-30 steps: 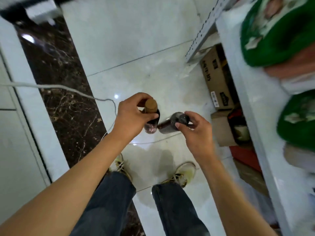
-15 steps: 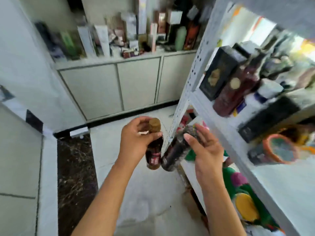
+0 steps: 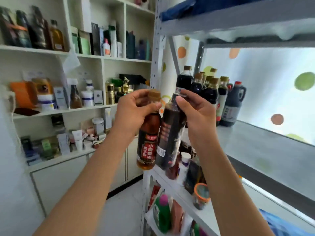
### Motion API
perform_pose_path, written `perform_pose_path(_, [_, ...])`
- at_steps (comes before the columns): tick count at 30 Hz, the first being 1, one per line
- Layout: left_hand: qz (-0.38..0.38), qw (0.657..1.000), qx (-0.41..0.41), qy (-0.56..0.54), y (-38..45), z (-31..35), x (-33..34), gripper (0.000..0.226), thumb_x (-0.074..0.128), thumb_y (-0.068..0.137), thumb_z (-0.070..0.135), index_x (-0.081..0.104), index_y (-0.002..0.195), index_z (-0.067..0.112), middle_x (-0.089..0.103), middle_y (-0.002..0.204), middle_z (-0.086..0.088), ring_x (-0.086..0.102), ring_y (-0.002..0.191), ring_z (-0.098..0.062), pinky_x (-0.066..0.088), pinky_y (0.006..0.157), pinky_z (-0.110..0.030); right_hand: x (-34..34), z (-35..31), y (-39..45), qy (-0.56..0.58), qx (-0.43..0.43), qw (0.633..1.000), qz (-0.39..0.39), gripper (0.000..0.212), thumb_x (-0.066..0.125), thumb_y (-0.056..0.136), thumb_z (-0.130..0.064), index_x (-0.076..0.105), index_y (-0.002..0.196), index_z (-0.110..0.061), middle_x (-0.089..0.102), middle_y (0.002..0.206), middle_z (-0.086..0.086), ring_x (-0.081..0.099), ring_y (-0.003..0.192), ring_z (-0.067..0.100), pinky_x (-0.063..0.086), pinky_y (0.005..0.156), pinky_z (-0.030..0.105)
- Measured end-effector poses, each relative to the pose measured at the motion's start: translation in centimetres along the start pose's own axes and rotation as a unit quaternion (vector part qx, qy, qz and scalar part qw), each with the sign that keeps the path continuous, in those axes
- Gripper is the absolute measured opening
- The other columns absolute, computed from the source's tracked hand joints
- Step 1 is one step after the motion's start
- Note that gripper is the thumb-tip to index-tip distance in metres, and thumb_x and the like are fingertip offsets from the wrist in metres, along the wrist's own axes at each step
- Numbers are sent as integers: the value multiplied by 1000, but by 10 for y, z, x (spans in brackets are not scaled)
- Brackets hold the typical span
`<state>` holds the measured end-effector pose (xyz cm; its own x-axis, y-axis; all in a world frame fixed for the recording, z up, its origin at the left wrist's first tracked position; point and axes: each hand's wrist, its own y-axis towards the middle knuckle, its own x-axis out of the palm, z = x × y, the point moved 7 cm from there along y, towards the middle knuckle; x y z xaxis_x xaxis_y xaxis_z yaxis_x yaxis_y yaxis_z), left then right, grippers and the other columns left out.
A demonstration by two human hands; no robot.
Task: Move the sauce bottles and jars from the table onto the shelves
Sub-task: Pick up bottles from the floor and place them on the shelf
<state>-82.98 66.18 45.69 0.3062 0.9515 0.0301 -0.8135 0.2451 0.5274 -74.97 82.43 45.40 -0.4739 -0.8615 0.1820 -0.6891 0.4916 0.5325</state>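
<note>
Bottles already crowd the far end of the metal shelf (image 3: 255,142), so part of the job looks done. I grip an amber bottle (image 3: 149,142) by its neck in my left hand (image 3: 134,113) and a dark bottle (image 3: 170,132) in my right hand (image 3: 197,113), both in the air near the shelf's left end, not yet set down.

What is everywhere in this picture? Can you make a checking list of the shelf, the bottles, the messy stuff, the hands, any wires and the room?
Surface: grey metal shelf, mostly bare on the near side.
Job's things: gold-capped bottle and dark bottle, both held up in the air, touching; row of dark sauce bottles standing at the shelf's far end.
Clutter: orange-lidded jar and green bottle on lower shelves.
Hands: left hand grips the gold-capped bottle's neck; right hand grips the dark bottle's top.
Cables: nothing seen.
Surroundings: white wall shelves full of boxes and bottles; dotted curtain.
</note>
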Motion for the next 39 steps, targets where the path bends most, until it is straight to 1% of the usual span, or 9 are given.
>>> perform_pose_path(8, [-79,991,6,-110,24,52,89,36,79,75,5,69,110,7,76,96,-2,73,89,-12,57,74,-21,-58,-98,23,-109,-54,990,77,10,78,81,-15,77,91,-15,77,87,4,73,84,24,58,88,49])
perform_pose_path(14, [-142,983,61,-103,23,73,169,28,79,76,3,68,92,24,75,91,7,71,85,-4,56,73,-17,-129,-116,31,-110,3,979,174,28,88,68,-13,75,93,-16,77,88,4,75,82,25,60,84,47])
perform_pose_path(19, [-170,976,74,-116,33,76,224,29,80,77,7,68,94,27,74,97,6,70,92,-6,57,86,-27,-183,-124,38,-145,-2,961,237,34,89,66,-15,73,97,-16,76,81,-4,74,78,17,61,79,37])
perform_pose_path(23, [-194,972,69,-116,44,67,267,27,78,79,9,69,100,25,74,101,7,69,97,-7,54,94,-35,-218,-123,44,-175,-32,945,275,27,87,71,-18,72,93,-18,75,88,-2,73,80,16,52,52,18])
perform_pose_path(25, [-203,971,63,-108,44,58,288,27,77,81,11,70,105,23,74,102,9,68,100,-5,52,98,-36,-234,-118,47,-185,-46,938,290,25,85,73,-17,71,93,-18,74,90,0,72,80,16,48,47,13])
perform_pose_path(27, [-206,972,58,-101,44,47,306,28,75,83,14,69,109,23,73,105,11,66,104,-6,50,100,-38,-248,-107,49,-204,-55,930,302,24,85,73,-19,70,91,-19,72,88,-2,70,81,14,52,55,17])
perform_pose_path(31, [-211,972,36,-98,44,26,343,25,73,85,18,66,100,37,71,110,13,63,111,-9,48,102,-44,-280,-90,53,-230,-57,913,331,23,83,69,-26,67,86,-25,69,87,-5,68,83,13,58,79,41])
perform_pose_path(35, [-218,971,45,-89,43,11,367,25,73,85,21,65,100,39,71,111,13,63,112,-10,48,103,-46,-302,-78,52,-243,-67,906,340,20,82,72,-22,65,81,-25,67,88,-3,64,83,8,55,83,37])
perform_pose_path(39, [-248,964,49,-81,44,8,379,23,71,87,25,65,106,37,70,113,14,62,112,-8,47,103,-46,-316,-63,45,-258,-54,902,341,20,81,71,-24,63,78,-28,65,87,-4,63,86,11,55,83,42])
